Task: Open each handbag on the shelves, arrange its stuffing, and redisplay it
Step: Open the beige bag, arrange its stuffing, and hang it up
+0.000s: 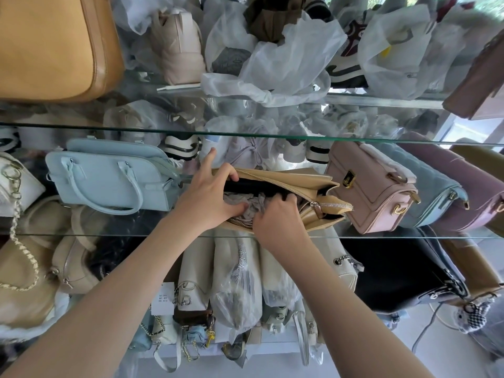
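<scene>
A tan handbag (294, 178) lies on the middle glass shelf (409, 237), its zipper undone and its mouth wide. Grey tissue stuffing (252, 204) shows inside against a black lining. My left hand (210, 192) holds the bag's far rim, thumb pressing on the stuffing, forefinger pointing up. My right hand (275, 216) has its fingers dug into the stuffing at the bag's near edge. The zipper pull (316, 207) hangs by the right end.
A light blue handbag (109, 178) stands to the left, a pink one (371, 192) to the right, then blue and mauve bags. Bagged shoes fill the upper shelf (272, 135). White and black bags crowd the shelf below. A large tan bag (54, 45) sits top left.
</scene>
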